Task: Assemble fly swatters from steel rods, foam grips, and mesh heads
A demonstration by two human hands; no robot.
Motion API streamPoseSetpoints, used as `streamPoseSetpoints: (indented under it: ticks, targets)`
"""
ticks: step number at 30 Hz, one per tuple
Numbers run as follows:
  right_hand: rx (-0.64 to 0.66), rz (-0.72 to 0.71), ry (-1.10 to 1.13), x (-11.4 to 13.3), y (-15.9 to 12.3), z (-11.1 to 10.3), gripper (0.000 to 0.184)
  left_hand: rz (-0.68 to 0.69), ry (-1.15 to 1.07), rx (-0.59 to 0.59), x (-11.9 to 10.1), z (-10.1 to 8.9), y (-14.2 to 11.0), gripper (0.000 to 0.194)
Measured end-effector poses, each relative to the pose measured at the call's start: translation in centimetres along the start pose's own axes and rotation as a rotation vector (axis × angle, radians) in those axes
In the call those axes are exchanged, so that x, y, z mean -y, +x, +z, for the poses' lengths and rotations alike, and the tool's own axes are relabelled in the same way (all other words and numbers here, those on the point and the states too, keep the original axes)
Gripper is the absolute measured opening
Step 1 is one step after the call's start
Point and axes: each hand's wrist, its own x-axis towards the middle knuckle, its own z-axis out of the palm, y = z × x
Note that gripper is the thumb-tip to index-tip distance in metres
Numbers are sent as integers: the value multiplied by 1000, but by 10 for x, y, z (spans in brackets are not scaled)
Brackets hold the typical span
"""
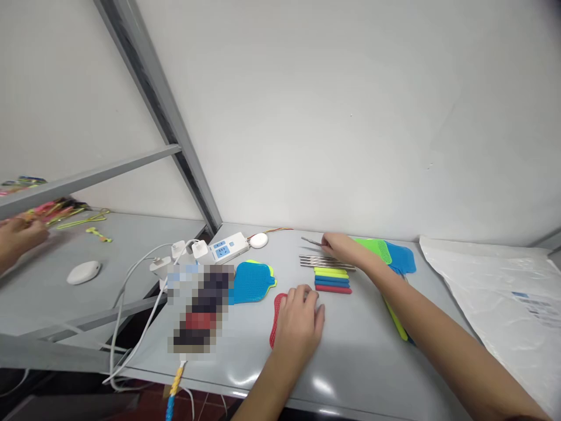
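Observation:
My left hand (300, 318) is on a red mesh fly swatter head (276, 321), fingers bent over its right side and hiding much of it. In my right hand (339, 247) is a thin metal rod (310, 240), its tip pointing left above the table. Just below that hand lies a row of several metal rods (318, 262). Nearer me are coloured handle sleeves, including a yellow one (331, 272), blue ones (332, 281) and a red one (333, 289). Blue fly swatter heads (252, 282) are stacked on a yellow one left of my hands.
Behind my right forearm lie green (377, 248) and blue swatters (403, 258). A white plastic bag (495, 292) covers the right side. A power strip (228, 248), cables and a blurred phone-like object (201, 310) are left. Another person's hand (20, 240) is at the far-left table.

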Motion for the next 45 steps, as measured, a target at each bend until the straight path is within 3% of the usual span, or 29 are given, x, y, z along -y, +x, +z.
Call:
streamPoseSetpoints:
  ticks: [4, 6, 7, 10, 12, 17, 21, 25, 31, 40, 45]
  targets:
    - [-181, 49, 62, 15, -40, -29, 16, -37, 26, 7, 0, 4, 22, 13]
    - [-290, 65, 104, 22, -69, -34, 14, -33, 31, -3, 0, 9, 27, 11]
    - [-408, 61, 193, 25, -84, -32, 12, -28, 34, -6, 0, 12, 27, 12]
    - [-776, 94, 391, 31, -127, -8, 10, -16, 47, -6, 0, 17, 24, 16]
    - [-928, 138, 499, 34, -149, 18, 10, -9, 51, -15, 1, 18, 21, 20]
    - [-1023, 154, 643, 43, -179, 71, 8, -16, 65, -58, 2, 16, 16, 27]
    - [-1163, 62, 942, 53, -185, 89, 11, -6, 87, -37, 1, 14, 16, 23]
    - [-1139, 57, 954, 58, -185, 90, 10, -6, 116, -21, -3, 15, 14, 25]
    - [-986, 245, 890, 64, -185, 81, 14, -19, 147, -32, -7, 16, 14, 23]
    - [-902, 356, 884, 62, -187, 82, 19, 87, 35, 100, -10, 7, 13, 17]
    - [-850, 358, 925, 53, -188, 87, 17, 162, -105, 2, -9, 3, 10, 15]
